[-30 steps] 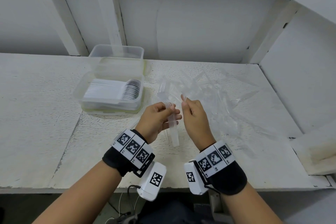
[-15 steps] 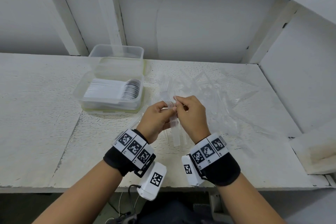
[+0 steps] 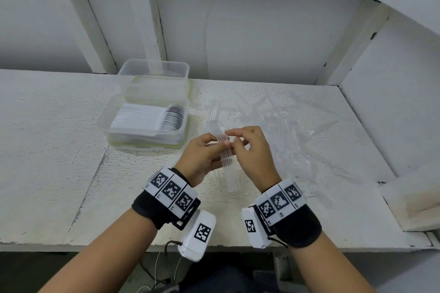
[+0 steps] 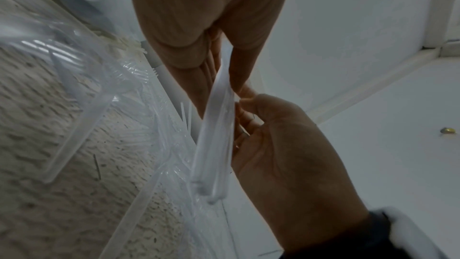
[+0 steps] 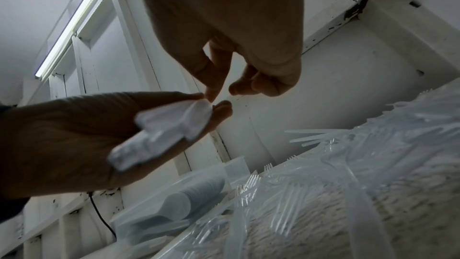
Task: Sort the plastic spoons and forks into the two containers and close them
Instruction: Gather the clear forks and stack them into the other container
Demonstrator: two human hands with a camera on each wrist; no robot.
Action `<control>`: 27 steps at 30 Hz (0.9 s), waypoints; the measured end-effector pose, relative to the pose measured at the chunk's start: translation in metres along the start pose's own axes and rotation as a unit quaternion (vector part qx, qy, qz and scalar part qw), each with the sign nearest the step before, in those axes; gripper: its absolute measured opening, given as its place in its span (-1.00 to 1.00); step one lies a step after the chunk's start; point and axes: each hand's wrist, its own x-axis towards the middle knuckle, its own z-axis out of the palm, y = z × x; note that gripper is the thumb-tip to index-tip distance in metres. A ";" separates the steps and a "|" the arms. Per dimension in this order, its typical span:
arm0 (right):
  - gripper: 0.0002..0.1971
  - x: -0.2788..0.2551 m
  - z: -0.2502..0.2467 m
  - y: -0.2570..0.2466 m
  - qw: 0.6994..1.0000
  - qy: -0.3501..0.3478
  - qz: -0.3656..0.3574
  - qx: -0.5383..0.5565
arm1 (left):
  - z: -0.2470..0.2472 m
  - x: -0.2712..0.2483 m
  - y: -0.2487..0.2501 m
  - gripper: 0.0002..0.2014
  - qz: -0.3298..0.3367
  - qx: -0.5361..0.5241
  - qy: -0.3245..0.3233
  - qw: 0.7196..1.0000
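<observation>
My left hand grips a stack of clear plastic forks above the table, tines away from me and handles toward me. The fingertips of my right hand pinch the same stack near its tines. In the left wrist view the fork stack runs between the two palms. The right wrist view shows the stack lying in the left hand. More loose clear forks are piled on the table beyond my hands. A clear container at the left holds a neat row of white spoons; an empty clear container stands behind it.
A green-rimmed lid lies under the spoon container, and another lid sits between the two containers. The white table is walled at the back and right. A pale foam block rests at the right edge.
My right hand, which was a little apart to the right, has moved left and now pinches the fork stack in my left hand. The containers have not moved.
</observation>
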 end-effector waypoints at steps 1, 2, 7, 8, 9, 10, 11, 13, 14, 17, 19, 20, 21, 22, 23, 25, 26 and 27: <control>-0.72 0.000 0.000 0.000 1.000 -0.007 0.003 0.005 | 0.000 0.000 0.000 -0.94 -0.002 -0.008 0.005 1.000; -0.69 0.000 0.000 0.000 1.000 -0.017 0.006 0.007 | 0.000 0.001 0.000 -0.95 -0.003 -0.013 0.006 1.000; -0.63 -0.001 -0.004 0.001 0.997 -0.072 0.020 0.010 | 0.001 0.002 0.003 -0.92 -0.011 -0.028 0.022 0.999; -0.63 -0.002 -0.004 0.001 0.997 -0.077 0.014 -0.003 | 0.001 0.003 0.004 -0.95 -0.010 -0.036 0.033 0.999; -0.62 -0.004 -0.005 0.000 0.996 -0.082 0.005 -0.021 | 0.002 0.004 0.005 -0.96 -0.009 -0.046 0.046 0.998; -0.60 -0.005 -0.006 -0.001 0.995 -0.090 -0.003 -0.040 | 0.002 0.005 0.006 -0.95 -0.005 -0.057 0.060 0.997; -0.56 -0.007 -0.007 -0.003 0.993 -0.103 -0.010 -0.062 | 0.003 0.006 0.007 -0.94 0.000 -0.066 0.072 0.995; -0.48 -0.007 -0.007 -0.006 0.983 -0.136 -0.025 -0.125 | 0.005 0.008 0.009 -0.91 0.010 -0.080 0.084 0.993; -0.47 -0.006 -0.006 -0.008 0.976 -0.145 -0.037 -0.155 | 0.006 0.008 0.009 -0.90 0.013 -0.087 0.086 0.992; -0.54 -0.001 -0.002 -0.007 0.964 -0.133 -0.083 -0.215 | 0.010 0.009 0.009 -0.92 0.015 -0.096 0.095 0.991; -0.56 0.000 0.000 -0.007 0.955 -0.132 -0.112 -0.241 | 0.009 0.011 0.009 -0.89 0.013 -0.099 0.095 0.990; -0.57 0.001 0.001 -0.006 0.950 -0.129 -0.124 -0.255 | 0.008 0.011 0.010 -0.89 0.013 -0.097 0.094 0.991; -0.58 0.002 0.002 -0.006 0.946 -0.128 -0.133 -0.267 | 0.007 0.011 0.011 -0.92 0.012 -0.093 0.091 0.991; -0.59 0.004 0.001 -0.008 0.942 -0.131 -0.136 -0.276 | 0.005 0.011 0.013 -0.96 0.011 -0.088 0.086 0.992; -0.60 0.006 0.002 -0.010 0.940 -0.135 -0.135 -0.283 | 0.003 0.010 0.016 -0.91 0.012 -0.080 0.082 0.993; -0.61 0.011 0.002 -0.015 0.935 -0.136 -0.158 -0.286 | -0.002 0.009 0.025 -0.82 0.018 -0.070 0.074 0.995; -0.62 0.014 0.003 -0.017 0.930 -0.138 -0.181 -0.290 | -0.006 0.009 0.030 -0.81 0.025 -0.074 0.075 0.994; -0.62 0.017 0.004 -0.018 0.927 -0.134 -0.198 -0.290 | -0.011 0.010 0.037 -0.81 0.034 -0.081 0.082 0.993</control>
